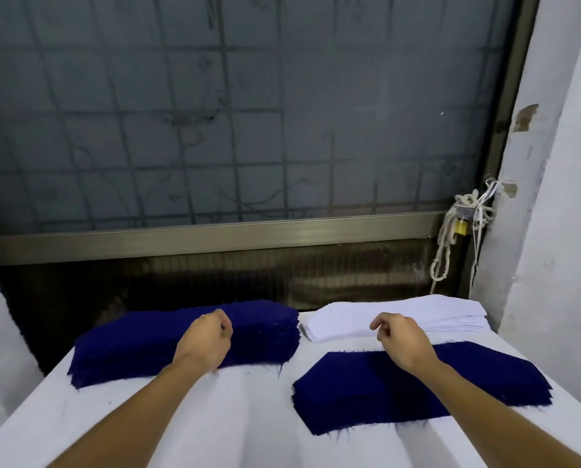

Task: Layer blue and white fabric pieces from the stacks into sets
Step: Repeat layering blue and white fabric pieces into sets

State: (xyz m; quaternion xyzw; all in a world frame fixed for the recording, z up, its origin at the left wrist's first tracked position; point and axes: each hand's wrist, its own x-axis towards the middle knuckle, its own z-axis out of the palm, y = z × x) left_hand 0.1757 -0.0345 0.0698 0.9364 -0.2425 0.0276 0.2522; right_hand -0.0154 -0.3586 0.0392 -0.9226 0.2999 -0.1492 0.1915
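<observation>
Curled left hand (208, 336), grip unclear, tops the limp blue stack (137, 339), best pinched edgewise; right hand (405, 341) hangs slack, empty.

The left forearm (130, 408) and right forearm (485, 398) reach forward from the lower corners of the view, backs of the hands up. The left hand (208, 337) is bunched, its fingers (224, 324) curled under with the thumb against them; whether they pinch anything cannot be told. The right hand (404, 341) droops from a bent wrist, its fingers loosely curled downward, the forefinger hooked out to the left, holding nothing.
</observation>
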